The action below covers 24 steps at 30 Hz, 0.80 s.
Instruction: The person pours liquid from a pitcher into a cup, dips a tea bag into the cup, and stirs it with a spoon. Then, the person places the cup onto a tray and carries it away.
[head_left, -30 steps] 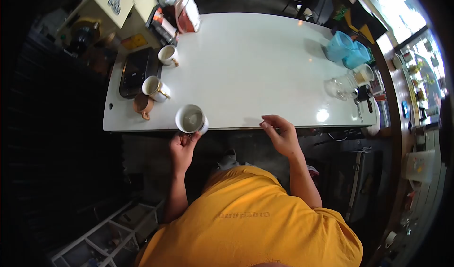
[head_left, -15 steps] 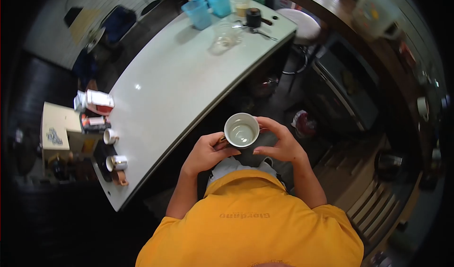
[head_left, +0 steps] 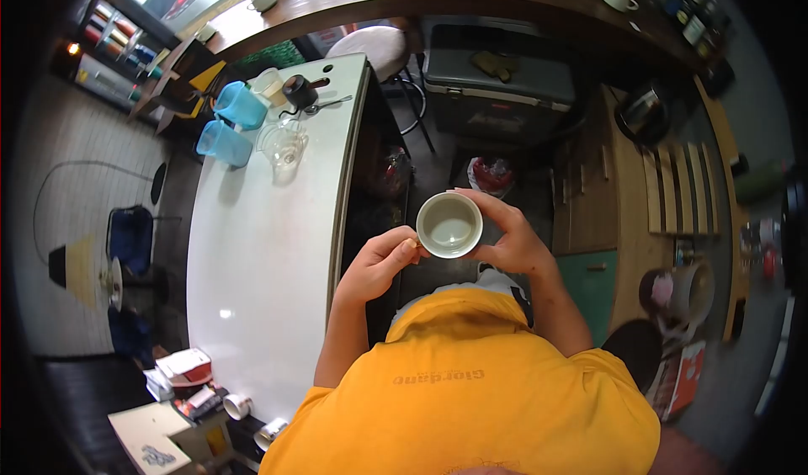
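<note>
A white cup point(head_left: 427, 246) with a little clear liquid at the bottom is held in front of my body, its open top facing up towards me. My left hand point(head_left: 377, 265) pinches its handle at the cup's left side. Against the right side rests my right hand point(head_left: 515, 238), with its fingers curved around the far wall and the thumb at the near side. The handle itself is mostly hidden by my left fingers.
To the left runs a white counter point(head_left: 261, 265) with two blue pitchers point(head_left: 224, 143), a glass vessel point(head_left: 282, 148), a dark pot point(head_left: 299, 93) and a spoon. Ahead are a round stool point(head_left: 370, 53) and a grey cooler box point(head_left: 505, 92). A kettle point(head_left: 642, 113) stands beside a slatted rack point(head_left: 683, 189) on the right.
My body and view have turned to the right, so the counter now lies along my left. The cup has moved with both hands, and my left thumb now presses on the handle.
</note>
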Each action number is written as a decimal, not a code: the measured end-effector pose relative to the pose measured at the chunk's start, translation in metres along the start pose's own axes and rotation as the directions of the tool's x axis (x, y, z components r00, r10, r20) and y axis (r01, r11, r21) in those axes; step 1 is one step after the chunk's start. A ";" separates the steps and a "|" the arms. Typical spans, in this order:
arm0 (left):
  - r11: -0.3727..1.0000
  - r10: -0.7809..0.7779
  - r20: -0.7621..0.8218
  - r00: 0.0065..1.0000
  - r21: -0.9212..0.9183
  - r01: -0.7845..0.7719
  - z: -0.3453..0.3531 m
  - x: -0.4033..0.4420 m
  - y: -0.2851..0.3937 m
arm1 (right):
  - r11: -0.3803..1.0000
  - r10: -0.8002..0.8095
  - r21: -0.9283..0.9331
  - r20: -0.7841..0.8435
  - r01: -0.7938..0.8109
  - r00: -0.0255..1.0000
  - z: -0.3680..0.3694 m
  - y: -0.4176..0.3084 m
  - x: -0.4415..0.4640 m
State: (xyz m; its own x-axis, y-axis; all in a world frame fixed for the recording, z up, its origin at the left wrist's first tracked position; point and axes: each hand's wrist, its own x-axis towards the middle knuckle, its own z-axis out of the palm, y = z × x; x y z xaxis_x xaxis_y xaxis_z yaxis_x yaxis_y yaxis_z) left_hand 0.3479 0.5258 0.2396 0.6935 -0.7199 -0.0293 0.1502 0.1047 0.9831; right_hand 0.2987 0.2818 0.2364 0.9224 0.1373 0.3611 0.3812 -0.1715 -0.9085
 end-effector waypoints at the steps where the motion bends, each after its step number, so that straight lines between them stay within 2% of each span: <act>1: 1.000 -0.007 0.085 0.996 0.021 0.005 -0.007 -0.002 0.000 | 1.000 0.004 0.013 -0.026 -0.003 1.000 0.008 -0.004 -0.005; 2: 0.999 -0.018 0.171 0.985 0.048 0.010 -0.014 -0.005 0.002 | 1.000 0.007 0.007 -0.059 -0.007 0.998 0.017 -0.005 -0.011; 7: 0.983 -0.146 0.320 0.936 0.150 0.103 -0.035 -0.020 -0.001 | 0.986 0.055 -0.146 -0.193 -0.084 0.980 0.058 -0.019 -0.045; 11: 0.993 -0.118 0.446 0.887 0.065 0.099 -0.028 -0.026 -0.012 | 0.967 0.155 -0.141 -0.335 -0.212 0.929 0.082 -0.030 -0.082; 13: 0.993 -0.118 0.500 0.858 0.034 0.117 -0.019 -0.029 -0.018 | 0.959 0.136 -0.180 -0.384 -0.218 0.913 0.086 -0.036 -0.099; 16: 0.988 -0.142 0.528 0.837 0.024 0.153 0.000 -0.027 -0.024 | 0.932 0.150 -0.231 -0.457 -0.280 0.877 0.090 -0.049 -0.122; 19: 0.985 -0.172 0.574 0.801 0.095 0.144 0.022 -0.024 -0.029 | 0.917 0.155 -0.244 -0.512 -0.316 0.845 0.086 -0.058 -0.146; 22: 0.985 -0.172 0.613 0.771 0.089 0.149 0.049 -0.024 -0.034 | 0.924 0.177 -0.190 -0.558 -0.332 0.811 0.075 -0.062 -0.173; 24: 0.981 -0.191 0.580 0.792 0.085 0.174 0.071 -0.024 -0.034 | 0.921 0.203 -0.166 -0.567 -0.352 0.798 0.061 -0.072 -0.195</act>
State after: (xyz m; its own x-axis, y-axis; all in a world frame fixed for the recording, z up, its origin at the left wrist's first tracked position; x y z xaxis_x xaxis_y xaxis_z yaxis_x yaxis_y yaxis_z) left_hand 0.2760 0.4908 0.2201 0.1119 -0.9881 -0.1057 0.2081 -0.0807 0.9748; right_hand 0.0878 0.3264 0.2188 0.8495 -0.4781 0.2230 0.0366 -0.3683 -0.9290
